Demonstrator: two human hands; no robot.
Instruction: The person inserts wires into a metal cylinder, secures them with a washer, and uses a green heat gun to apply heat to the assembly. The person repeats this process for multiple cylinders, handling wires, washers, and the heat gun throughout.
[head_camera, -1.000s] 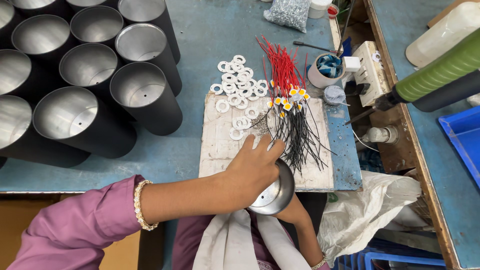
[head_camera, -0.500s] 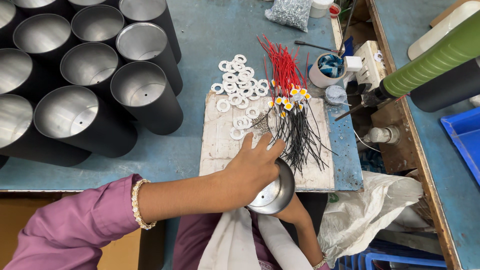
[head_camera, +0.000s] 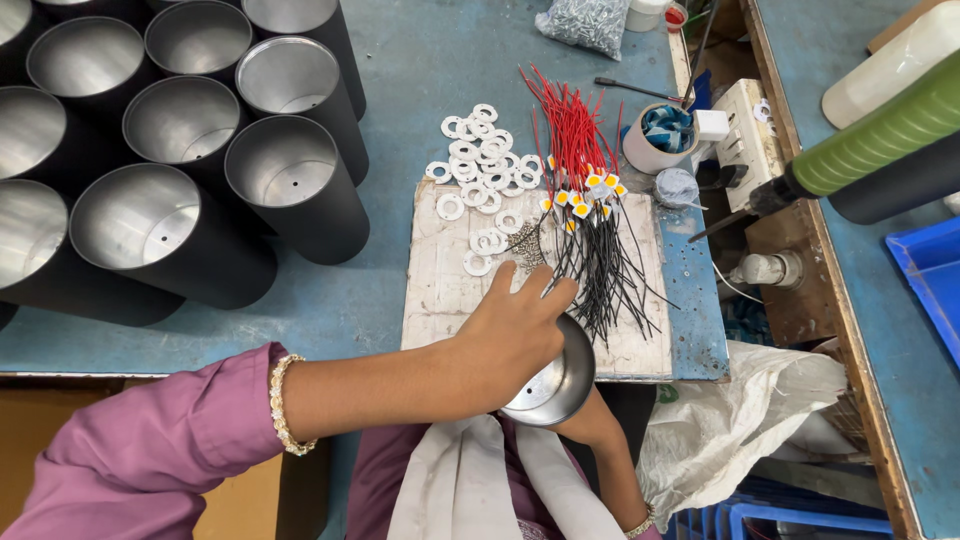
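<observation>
At the board's near edge, open left hand (head_camera: 515, 335) tops the can (head_camera: 555, 385), washers (head_camera: 485, 240) just ahead; right hand hidden beneath, grip unclear.

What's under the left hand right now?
The left hand covers part of the metal can and the white board's edge. The right hand, beneath the can, is hidden.

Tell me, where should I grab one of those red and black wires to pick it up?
Probably pinch a red and black wire by its red end, coming from the far side. There the red tips fan apart on bare table, while the black ends lie tangled beside the left hand.
</observation>
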